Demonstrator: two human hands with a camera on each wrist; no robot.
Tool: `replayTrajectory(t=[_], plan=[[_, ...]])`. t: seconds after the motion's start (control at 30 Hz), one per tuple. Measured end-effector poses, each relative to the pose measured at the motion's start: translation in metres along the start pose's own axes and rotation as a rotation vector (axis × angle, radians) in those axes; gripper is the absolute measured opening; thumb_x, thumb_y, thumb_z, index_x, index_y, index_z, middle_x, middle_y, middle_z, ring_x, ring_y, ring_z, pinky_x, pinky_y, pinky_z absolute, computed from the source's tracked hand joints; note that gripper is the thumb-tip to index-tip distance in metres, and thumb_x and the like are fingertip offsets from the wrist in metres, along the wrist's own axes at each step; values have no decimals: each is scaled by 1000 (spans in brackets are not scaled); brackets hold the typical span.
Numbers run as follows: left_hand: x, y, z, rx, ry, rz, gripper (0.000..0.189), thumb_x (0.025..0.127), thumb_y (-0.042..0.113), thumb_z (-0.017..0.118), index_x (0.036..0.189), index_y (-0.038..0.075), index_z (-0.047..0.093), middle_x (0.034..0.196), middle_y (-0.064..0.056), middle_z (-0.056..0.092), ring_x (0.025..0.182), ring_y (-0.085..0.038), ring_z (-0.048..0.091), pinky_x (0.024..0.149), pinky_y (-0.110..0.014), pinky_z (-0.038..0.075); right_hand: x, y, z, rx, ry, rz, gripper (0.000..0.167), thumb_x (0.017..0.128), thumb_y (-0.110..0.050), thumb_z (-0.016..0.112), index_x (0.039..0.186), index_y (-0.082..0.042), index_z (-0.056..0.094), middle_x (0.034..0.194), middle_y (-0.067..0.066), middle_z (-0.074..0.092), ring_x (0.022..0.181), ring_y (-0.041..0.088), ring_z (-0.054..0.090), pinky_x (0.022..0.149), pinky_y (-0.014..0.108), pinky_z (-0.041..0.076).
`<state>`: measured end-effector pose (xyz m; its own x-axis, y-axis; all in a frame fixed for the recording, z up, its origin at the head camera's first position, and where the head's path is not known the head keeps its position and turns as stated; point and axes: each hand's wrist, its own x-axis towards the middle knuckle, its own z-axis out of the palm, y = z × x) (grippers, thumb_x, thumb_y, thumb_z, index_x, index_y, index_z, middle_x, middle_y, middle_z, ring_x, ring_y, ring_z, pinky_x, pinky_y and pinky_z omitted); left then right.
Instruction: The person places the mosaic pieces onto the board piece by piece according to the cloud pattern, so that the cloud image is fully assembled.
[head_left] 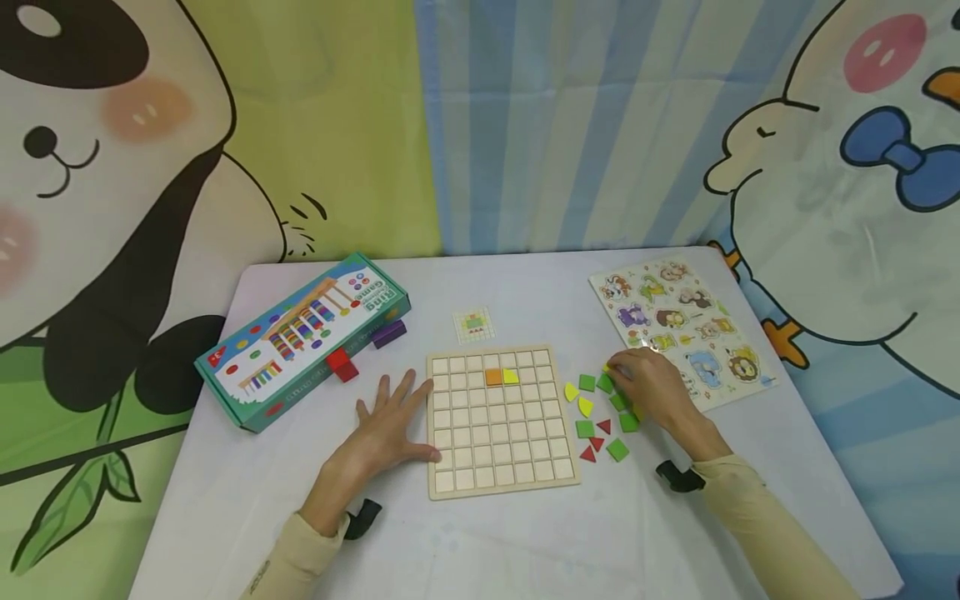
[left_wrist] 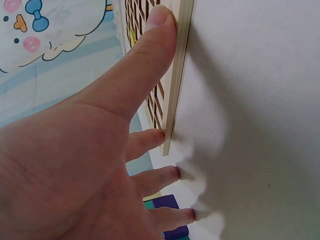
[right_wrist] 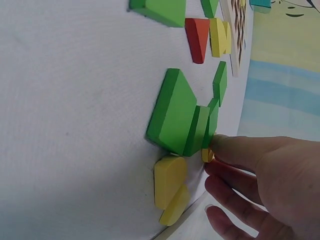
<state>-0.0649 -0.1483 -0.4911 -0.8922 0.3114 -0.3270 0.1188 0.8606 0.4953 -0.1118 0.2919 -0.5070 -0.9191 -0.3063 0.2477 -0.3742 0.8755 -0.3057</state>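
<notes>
A wooden grid board lies mid-table, with an orange square and a yellow piece side by side in its second row. Fingers spread, my left hand rests at the board's left side; its thumb lies on the rim and the index fingertip touches the edge. My right hand is over the loose pieces right of the board. Its thumb and index finger pinch a small yellow piece beside green squares. Two more yellow pieces lie close by.
Red triangles lie among the loose pieces. A small pattern card is behind the board. At the left stands a green toy box, with red blocks and a purple block beside it. An animal puzzle board lies at the right.
</notes>
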Motion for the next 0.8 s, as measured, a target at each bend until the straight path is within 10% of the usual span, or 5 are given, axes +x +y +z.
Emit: replayTrajectory(t=[0.8], plan=[[1,2,0,18,12,8,117,67,48,91,161,18,29,171,-18,11,153,-55,-3,107,-87,5,1,5,8,-26,-7,72,25,88,-21,80,103,0,76,94,11,68,83,26,60,68,39,51]])
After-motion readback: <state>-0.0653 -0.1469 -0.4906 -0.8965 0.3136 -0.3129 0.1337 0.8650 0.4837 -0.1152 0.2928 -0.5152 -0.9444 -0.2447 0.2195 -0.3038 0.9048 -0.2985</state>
